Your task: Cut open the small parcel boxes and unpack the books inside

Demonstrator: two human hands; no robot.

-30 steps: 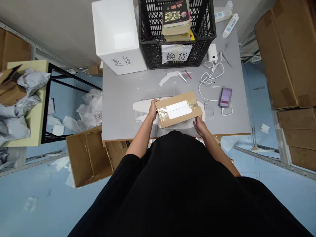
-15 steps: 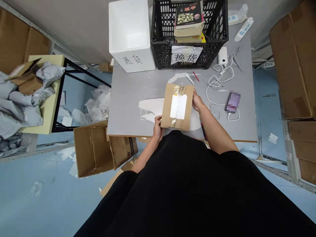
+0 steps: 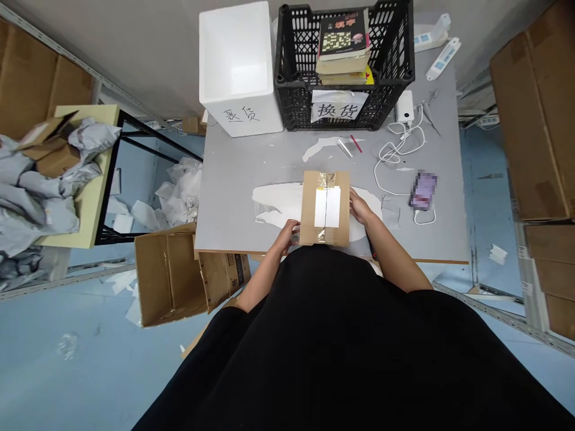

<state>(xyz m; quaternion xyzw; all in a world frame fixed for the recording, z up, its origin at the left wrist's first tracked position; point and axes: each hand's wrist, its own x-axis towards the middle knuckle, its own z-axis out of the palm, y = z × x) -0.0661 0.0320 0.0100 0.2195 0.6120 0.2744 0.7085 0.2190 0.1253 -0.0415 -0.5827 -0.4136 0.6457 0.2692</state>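
A flat cardboard parcel (image 3: 324, 208) lies on the grey table (image 3: 233, 197) near its front edge, upright in my view, with a white label strip and clear tape across it. My left hand (image 3: 286, 236) grips its lower left side. My right hand (image 3: 360, 206) presses against its right edge. The underside of the parcel is hidden. A white patch (image 3: 278, 200) on the tabletop lies beneath and beside it.
A white foam box (image 3: 236, 69) and a black crate of books (image 3: 296, 72) stand at the table's back. A white power bank (image 3: 405, 106), white cable (image 3: 395, 152) and blurred phone (image 3: 423, 190) lie right. An open carton (image 3: 168, 278) sits below the left edge.
The parcel has turned about a quarter turn from lying crosswise to standing lengthwise, and has slid slightly toward me. My hands have shifted to its sides.
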